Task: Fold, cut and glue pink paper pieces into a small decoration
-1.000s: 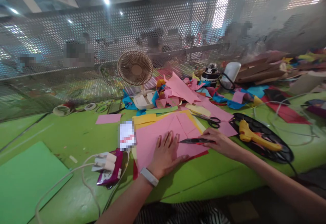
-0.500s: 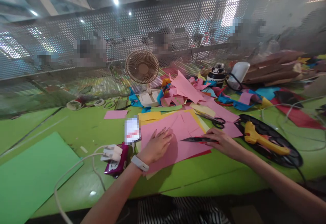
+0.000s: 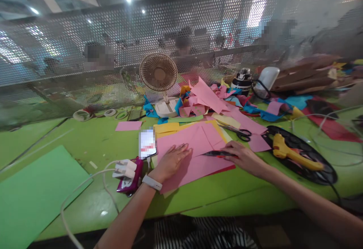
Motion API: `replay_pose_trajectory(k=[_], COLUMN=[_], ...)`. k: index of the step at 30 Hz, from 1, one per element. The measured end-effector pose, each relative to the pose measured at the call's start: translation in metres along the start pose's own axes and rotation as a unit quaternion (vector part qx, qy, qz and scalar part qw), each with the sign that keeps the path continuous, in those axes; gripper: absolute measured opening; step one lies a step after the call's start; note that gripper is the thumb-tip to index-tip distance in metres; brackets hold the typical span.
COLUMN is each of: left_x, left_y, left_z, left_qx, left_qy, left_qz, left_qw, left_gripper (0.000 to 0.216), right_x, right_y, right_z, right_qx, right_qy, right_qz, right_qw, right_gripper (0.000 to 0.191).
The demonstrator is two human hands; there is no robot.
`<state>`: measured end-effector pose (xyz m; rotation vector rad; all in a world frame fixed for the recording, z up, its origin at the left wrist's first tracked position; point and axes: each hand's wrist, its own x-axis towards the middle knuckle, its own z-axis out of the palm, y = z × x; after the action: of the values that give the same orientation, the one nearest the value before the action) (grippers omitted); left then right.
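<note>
Pink paper sheets (image 3: 207,169) lie stacked in front of me, with yellow and red sheets showing at their edges. My left hand (image 3: 172,162) rests flat on the left part of the top sheet, fingers stretched out. A pale band circles that wrist. My right hand (image 3: 244,158) is closed around a dark, pointed tool with red on it (image 3: 214,153). The tool lies low over the pink paper, tip towards my left hand; its exact kind is unclear. Thin lines cross the sheet beyond it. Black-handled scissors (image 3: 242,133) lie just past the stack.
A phone (image 3: 147,143) and a purple power block with white plugs (image 3: 127,173) sit left of the stack, trailing cables. Behind are a small fan (image 3: 159,73) and heaped paper scraps (image 3: 207,96). On the right, a yellow glue gun (image 3: 295,154) rests in a black tray (image 3: 330,173).
Both hands have shifted slightly left. The tool remains in my right hand over the pink paper, and my left hand still lies flat on the sheet.
</note>
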<state>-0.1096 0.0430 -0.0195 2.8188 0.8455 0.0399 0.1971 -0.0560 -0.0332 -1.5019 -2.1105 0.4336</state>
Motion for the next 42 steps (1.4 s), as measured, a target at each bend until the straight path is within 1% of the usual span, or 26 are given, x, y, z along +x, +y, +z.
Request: replay_pose_trajectory(k=[7,10,15,18,23,29,33,38,40,42], left_x=[-0.001,-0.001,-0.001,-0.002,-0.002,-0.002,-0.003,-0.001,0.001,0.002], left_y=[0.0,0.001,0.002,0.002,0.002,0.001,0.002,0.011,0.015,0.016], left_z=[0.001,0.001,-0.001,0.0,0.002,0.002,0.002,0.003,0.002,0.0], left_qx=[0.003,0.005,0.003,0.002,0.0,-0.001,0.008,0.01,-0.011,-0.04], left_qy=[0.005,0.003,0.001,0.003,0.008,0.006,0.002,0.033,0.056,0.08], left_qz=[0.003,0.002,-0.002,-0.001,0.001,-0.002,-0.004,-0.01,-0.008,-0.014], left_qw=[1.0,1.0,1.0,1.0,1.0,1.0,1.0,0.999,0.998,0.996], left_gripper=[0.053,0.054,0.051,0.051,0.052,0.051,0.052,0.05,0.046,0.045], right_x=[-0.006,-0.002,0.004,0.002,0.004,0.008,0.006,0.01,0.011,0.011], right_y=[0.002,-0.004,-0.013,-0.012,-0.012,-0.016,-0.015,-0.01,-0.006,-0.002], right_z=[-0.004,-0.001,0.0,0.0,0.004,0.006,0.007,0.006,0.005,0.004], right_qx=[0.01,0.011,0.012,0.021,0.014,0.014,0.006,-0.013,-0.023,-0.029], right_qy=[-0.012,-0.009,-0.01,-0.016,-0.002,-0.022,-0.016,0.012,0.028,0.03], right_qz=[-0.003,0.007,-0.008,-0.01,-0.013,-0.028,-0.021,-0.031,-0.03,-0.029], right_qw=[1.0,1.0,1.0,1.0,1.0,0.999,1.0,0.999,0.999,0.999], right_gripper=[0.025,0.026,0.025,0.025,0.026,0.027,0.026,0.027,0.028,0.028])
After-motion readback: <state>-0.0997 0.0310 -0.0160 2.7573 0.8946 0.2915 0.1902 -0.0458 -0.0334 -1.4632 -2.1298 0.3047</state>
